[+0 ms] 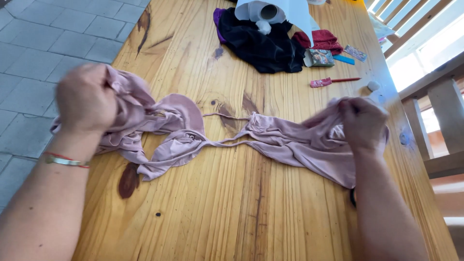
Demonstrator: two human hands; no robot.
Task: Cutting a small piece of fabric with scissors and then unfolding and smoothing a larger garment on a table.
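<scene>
- Pink garment (270, 140), a thin-strapped top of soft fabric, lies stretched across the middle of the wooden table (232, 212), bunched at both ends where we hold it.
- Our left hand (86, 96) is closed in a fist around a wad of the cloth at the table's left edge; the hand is blurred, so the exact fingers cannot be told.
- Our right hand (363, 122) pinches the other end, fingers curled down into the folds near the right edge.
- Between the hands the narrow straps cross and twist over the bare wood.
- We judge the step in hand to be spreading the top out flat; the twist in the middle suggests the next move calls for turning one end over and pulling the two apart evenly.
- Farther up the table sit a dark heap of clothes (263, 43), a white paper roll (270, 12), a red cloth (321, 39) and a few small items.
</scene>
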